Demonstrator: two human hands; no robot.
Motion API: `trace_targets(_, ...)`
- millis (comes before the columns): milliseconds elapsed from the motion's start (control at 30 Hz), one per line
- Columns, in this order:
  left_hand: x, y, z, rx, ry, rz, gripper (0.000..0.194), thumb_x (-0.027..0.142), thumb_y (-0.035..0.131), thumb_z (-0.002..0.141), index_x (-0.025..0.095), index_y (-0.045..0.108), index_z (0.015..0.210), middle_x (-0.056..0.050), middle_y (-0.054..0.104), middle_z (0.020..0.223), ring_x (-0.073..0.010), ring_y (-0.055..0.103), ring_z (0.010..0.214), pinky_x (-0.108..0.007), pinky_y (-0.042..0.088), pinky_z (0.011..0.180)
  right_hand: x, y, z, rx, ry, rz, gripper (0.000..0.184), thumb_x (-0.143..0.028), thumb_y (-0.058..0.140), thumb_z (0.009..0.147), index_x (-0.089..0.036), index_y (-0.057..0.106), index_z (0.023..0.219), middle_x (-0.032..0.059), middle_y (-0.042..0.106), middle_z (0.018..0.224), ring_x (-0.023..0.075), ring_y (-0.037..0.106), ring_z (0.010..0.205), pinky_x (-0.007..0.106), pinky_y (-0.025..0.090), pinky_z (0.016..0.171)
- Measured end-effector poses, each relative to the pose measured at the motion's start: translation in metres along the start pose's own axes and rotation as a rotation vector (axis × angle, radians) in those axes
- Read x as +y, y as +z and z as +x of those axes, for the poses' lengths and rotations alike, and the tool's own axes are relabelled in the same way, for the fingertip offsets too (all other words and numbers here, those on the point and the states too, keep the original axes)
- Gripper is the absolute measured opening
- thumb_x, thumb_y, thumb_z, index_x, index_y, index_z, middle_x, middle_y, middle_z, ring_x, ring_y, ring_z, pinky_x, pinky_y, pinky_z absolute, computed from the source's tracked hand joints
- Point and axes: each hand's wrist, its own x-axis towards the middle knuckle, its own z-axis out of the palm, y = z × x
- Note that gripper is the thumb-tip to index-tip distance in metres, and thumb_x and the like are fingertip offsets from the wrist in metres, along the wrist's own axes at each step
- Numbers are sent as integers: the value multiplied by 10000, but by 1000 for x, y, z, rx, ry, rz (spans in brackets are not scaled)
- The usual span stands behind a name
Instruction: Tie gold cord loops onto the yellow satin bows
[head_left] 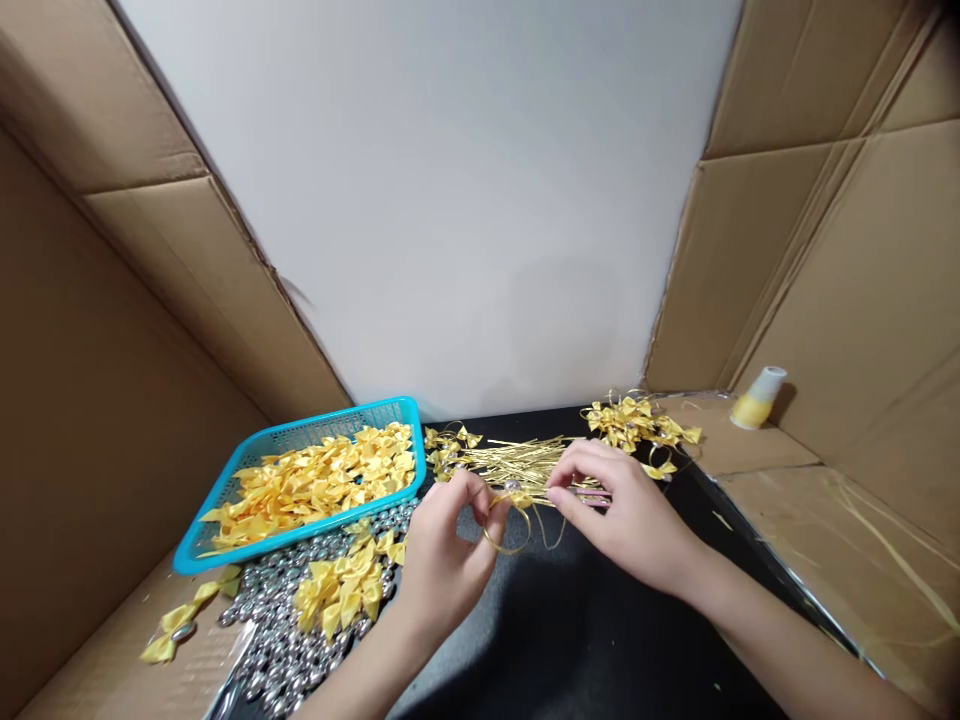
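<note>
My left hand (457,540) is closed in a pinch on a small yellow bow (516,497) with a silver bead at its middle. A loop of thin gold cord (506,550) hangs from the bow. Close on its right, my right hand (619,510) is curled with thumb and forefinger together at the bow's side. A slim pink tool (592,493) shows under its fingers; its kind is hidden. Just behind both hands lies a bundle of cut gold cords (517,460).
A blue basket (300,520) of yellow bows stands left. Silver beads (277,610) and loose bows (345,590) lie before it. Corded bows (634,425) are heaped back right, near a yellow-and-white cone (759,398). Cardboard walls (862,250) flank the black table (525,640).
</note>
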Motion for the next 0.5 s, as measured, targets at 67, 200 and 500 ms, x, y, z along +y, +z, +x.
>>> trace_targets(67,0,1,-1,-2,1,-2,222,203,565,877,220,416,713,29,571,637,-140,559,592,-251,431,575,-3,4,-3,75,-7,15,58,-201,621,827,-206,627,769,21,644,822,202,587,838,378,430,812)
trace_targets(200,2,2,-3,1,20,6,222,192,575,869,221,416,718,29,577,651,-140,553,597,-252,427,581,-3,19,-7,98,37,29,21,-233,662,810,-225,679,820,32,659,867,229,593,889,414,435,837)
trace_targets(500,6,3,-4,21,78,68,242,165,585,852,222,403,703,28,574,644,-145,539,593,-253,410,578,-4,25,-5,49,139,311,127,-195,604,834,-190,652,717,16,612,776,175,576,781,327,443,758)
